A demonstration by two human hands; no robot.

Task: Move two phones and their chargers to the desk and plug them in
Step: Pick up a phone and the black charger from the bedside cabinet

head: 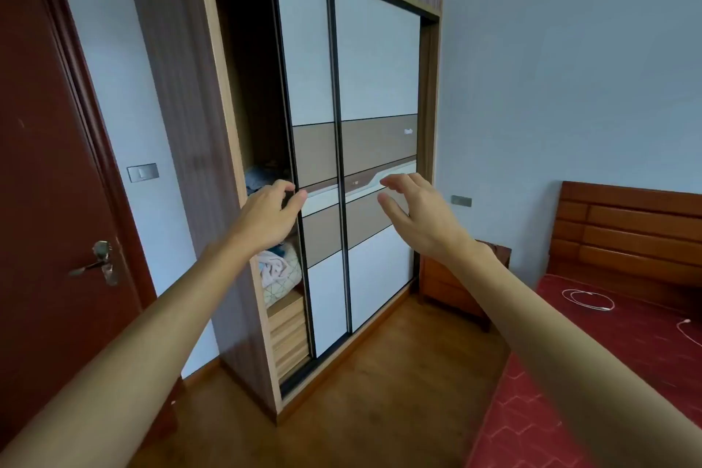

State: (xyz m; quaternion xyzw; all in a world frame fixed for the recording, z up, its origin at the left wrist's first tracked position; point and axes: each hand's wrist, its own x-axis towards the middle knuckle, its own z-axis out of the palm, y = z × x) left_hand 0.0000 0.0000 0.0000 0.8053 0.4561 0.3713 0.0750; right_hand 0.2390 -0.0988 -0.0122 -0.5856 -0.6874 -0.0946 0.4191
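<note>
Bedroom wardrobe point(376, 87), left hand point(266, 218), right hand point(416, 218) raised

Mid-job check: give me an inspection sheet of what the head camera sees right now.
Surface: desk not in view; bed at right.
Job's things: phones nothing seen; coiled white cable and second white cable on bed.
Clutter: folded clothes in wardrobe opening.
Grippers: left hand curled at sliding door edge, grip unclear; right hand open, empty.
Cables: only those two; second runs out of frame.
Surroundings: nightstand, wall socket, red door.
</note>
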